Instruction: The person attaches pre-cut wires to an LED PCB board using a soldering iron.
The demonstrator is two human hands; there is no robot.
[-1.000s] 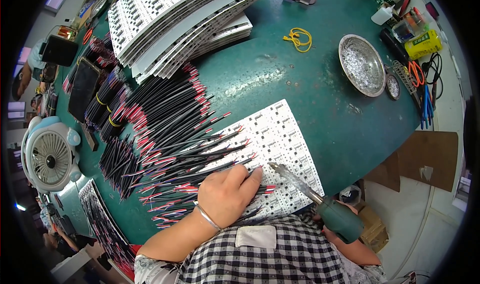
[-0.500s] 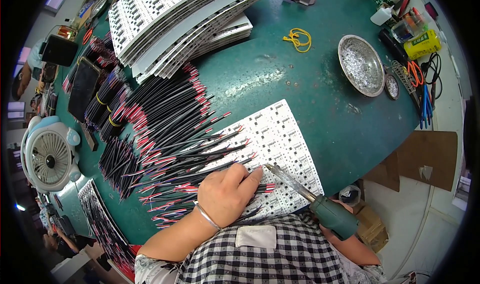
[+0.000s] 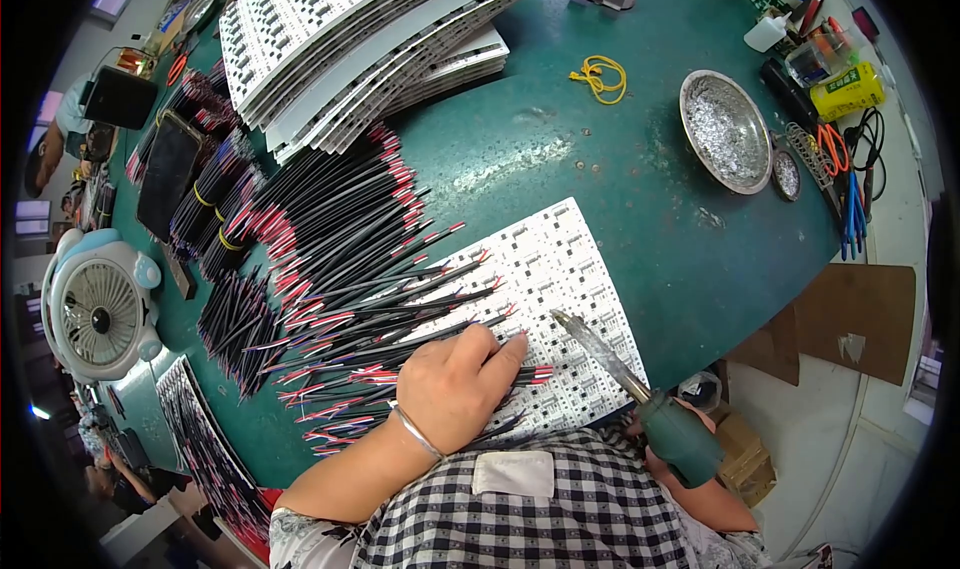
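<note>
A white printed circuit board sheet (image 3: 575, 259) with many small parts lies in front of me. Black cables (image 3: 430, 314) with red and white stripped ends fan across its left side. My left hand (image 3: 455, 384) rests over them, thumb and forefinger pinched on a thin cable whose reddish end shows at the fingertips. My right hand (image 3: 695, 416), mostly hidden behind the handle, grips a soldering iron (image 3: 672, 434) with a green grip and metal shaft. The iron's tip is over the board, to the right of my left fingertips and apart from them.
Tall stacked board sheets (image 3: 370, 59) stand at the back left. Bundled cables (image 3: 215, 189), a phone (image 3: 167, 179) and a small fan (image 3: 100, 309) are further left. A metal bowl (image 3: 728, 134) of silvery bits, a coiled iron stand (image 3: 805, 154) and yellow ties (image 3: 600, 79) lie to the right.
The soldering iron's tip has shifted right and slightly away from me, off my left fingertips. My left hand stays nearly in place.
</note>
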